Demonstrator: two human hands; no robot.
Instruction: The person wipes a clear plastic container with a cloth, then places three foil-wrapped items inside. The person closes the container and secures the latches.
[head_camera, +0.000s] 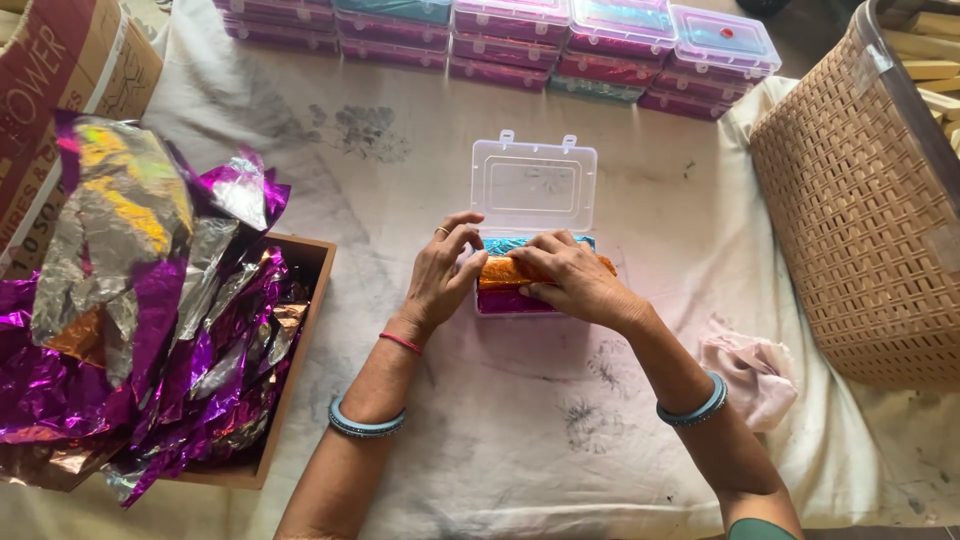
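Orange foil-wrapped piece (500, 270) pinched by left hand (438, 285) and right hand (575, 280), fingers pressed together, over open clear box (533, 190).

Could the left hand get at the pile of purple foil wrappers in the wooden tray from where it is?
Probably yes. The left hand rests on the orange foil piece in the clear box, and only bare cloth lies between it and the foil wrappers.

An open box (530, 250) sits mid-table, both hands on the bars (510, 272) in it. Stacked boxes (520, 35) lie behind, a foil tray (300, 330) left, a basket (860, 210) right, a cloth (755, 365) between basket and box.
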